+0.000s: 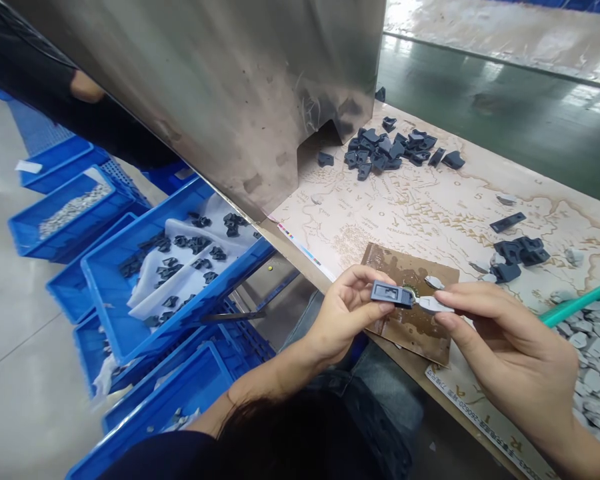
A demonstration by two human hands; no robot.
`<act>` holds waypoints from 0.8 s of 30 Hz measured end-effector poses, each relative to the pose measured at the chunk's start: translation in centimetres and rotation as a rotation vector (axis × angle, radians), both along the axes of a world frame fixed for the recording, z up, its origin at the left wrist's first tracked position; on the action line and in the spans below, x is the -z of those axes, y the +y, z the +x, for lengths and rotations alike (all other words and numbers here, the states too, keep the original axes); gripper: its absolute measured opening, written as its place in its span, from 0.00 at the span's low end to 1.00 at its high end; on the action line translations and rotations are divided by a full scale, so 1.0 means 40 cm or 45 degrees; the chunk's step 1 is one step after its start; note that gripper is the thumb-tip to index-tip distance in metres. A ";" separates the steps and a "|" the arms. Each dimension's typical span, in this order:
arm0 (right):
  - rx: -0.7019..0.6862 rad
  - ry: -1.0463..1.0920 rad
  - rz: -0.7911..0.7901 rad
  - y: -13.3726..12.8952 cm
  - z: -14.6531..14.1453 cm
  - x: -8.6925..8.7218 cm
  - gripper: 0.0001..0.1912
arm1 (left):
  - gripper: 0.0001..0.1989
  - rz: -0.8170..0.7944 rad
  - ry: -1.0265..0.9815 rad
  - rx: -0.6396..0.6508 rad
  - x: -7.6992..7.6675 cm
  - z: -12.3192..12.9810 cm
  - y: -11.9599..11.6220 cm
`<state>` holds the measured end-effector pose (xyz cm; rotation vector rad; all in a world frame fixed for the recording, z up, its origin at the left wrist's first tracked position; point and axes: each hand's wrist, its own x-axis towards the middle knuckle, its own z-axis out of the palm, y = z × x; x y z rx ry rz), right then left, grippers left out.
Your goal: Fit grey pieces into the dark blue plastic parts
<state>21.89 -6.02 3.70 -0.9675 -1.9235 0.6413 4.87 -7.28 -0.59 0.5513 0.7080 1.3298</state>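
Observation:
Between thumb and fingers, my left hand (344,310) grips a dark blue-grey rectangular plastic part (386,292) with a window in its face and a ridged end. My right hand (513,353) pinches a small light grey flat piece (433,304) against that ridged end, though I cannot tell if the two are joined. Both parts are above a wet-looking brown board (400,333) at the table's near edge. Another light grey piece (434,283) lies on this board, just behind my fingers.
A heap of dark parts (380,150) lies farther back on the map-patterned table (405,213), and a smaller dark cluster (520,253) at right. A green basket (580,300) holds light grey pieces. Left are a metal panel (230,87) and blue crates (100,313). Another person's arm (86,87) shows.

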 end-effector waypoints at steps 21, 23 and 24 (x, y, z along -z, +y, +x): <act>-0.203 0.003 0.039 0.008 0.001 0.024 0.12 | 0.11 0.308 0.141 -0.096 0.025 0.006 0.003; -0.185 -0.007 0.031 0.006 -0.004 0.031 0.11 | 0.13 0.273 0.194 -0.049 0.031 -0.002 0.011; -0.158 -0.027 0.020 0.005 -0.007 0.031 0.09 | 0.14 0.253 0.228 -0.004 0.033 -0.009 0.016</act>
